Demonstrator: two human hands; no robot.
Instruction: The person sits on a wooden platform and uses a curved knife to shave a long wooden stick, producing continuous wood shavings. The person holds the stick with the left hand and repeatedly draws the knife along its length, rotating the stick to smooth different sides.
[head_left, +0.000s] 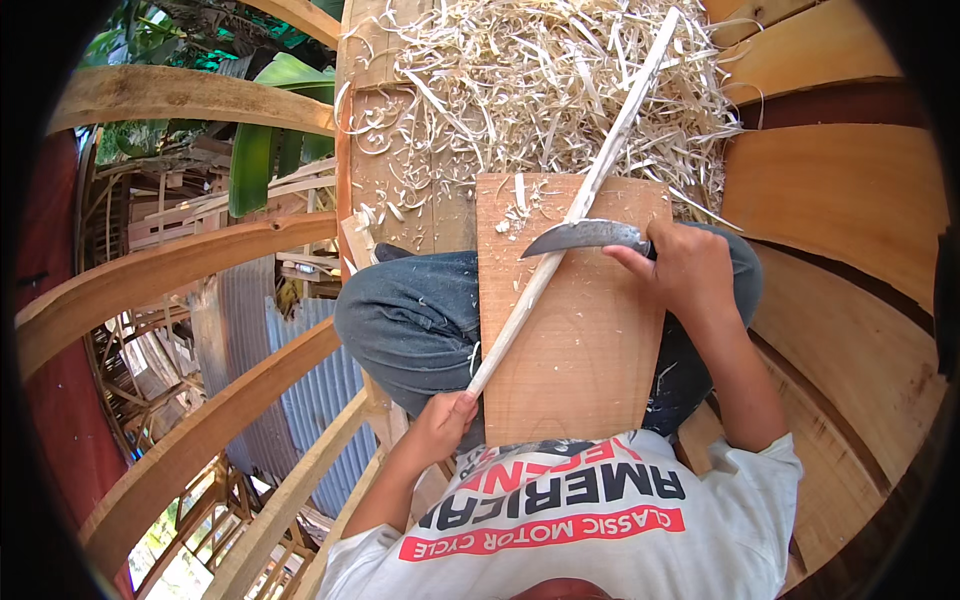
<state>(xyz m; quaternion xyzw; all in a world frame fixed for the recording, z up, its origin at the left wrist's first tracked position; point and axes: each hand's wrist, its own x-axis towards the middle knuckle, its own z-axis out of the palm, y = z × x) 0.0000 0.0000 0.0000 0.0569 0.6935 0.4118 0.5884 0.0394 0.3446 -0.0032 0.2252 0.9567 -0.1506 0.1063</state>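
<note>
Wooden long thin stick [560,240] is gripped by the left hand [440,425]; the right hand [690,265] squeezes a curved grey metal knife [585,236] across it, mid-frame.

Stick [560,245]: pale, freshly shaved bare wood, matt. Knife blade [580,237]: dull grey metal, faint sheen. Board [580,340]: smooth unfinished reddish wood. Shavings [540,80]: thin curled pale wood. Trousers [410,320]: dark denim cloth

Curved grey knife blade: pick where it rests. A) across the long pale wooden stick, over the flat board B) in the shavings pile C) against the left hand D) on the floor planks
A: the curved grey knife blade, gripped by the right hand, lies across the long pale wooden stick over the flat brown board.
</note>
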